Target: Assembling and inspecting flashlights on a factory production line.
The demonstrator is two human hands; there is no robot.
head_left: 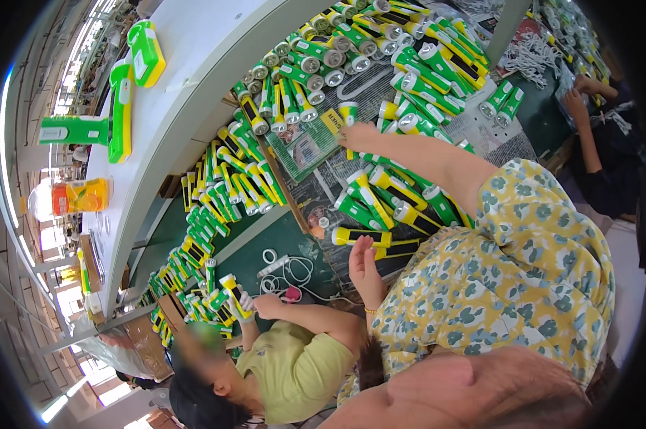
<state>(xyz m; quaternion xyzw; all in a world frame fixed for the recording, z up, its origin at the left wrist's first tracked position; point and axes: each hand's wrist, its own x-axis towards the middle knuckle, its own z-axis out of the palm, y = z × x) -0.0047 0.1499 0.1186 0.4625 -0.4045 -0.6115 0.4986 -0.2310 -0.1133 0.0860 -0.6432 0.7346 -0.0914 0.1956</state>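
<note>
My right hand (pixel 360 136) reaches across the table, its fingers closed around a green and yellow flashlight (pixel 348 111). The flashlight's green and white end sticks out above the fingers, and a bit of yellow shows below them. My left hand (pixel 366 266), with a thin bracelet at the wrist, is raised with its fingers apart and nothing in it. Closest to it lies a yellow flashlight with a black panel (pixel 361 237). Several more flashlights (pixel 391 189) lie between my two arms. Beside my right hand is a green printed box or sheet (pixel 301 151).
Rows of flashlights (pixel 337 50) fill the far side. A raised white shelf (pixel 187 43) at left carries flashlights and an orange container (pixel 80 196). A co-worker in yellow-green (pixel 294 365) holds a flashlight. White cords (pixel 530 61) and another person's arm (pixel 587 136) are at right.
</note>
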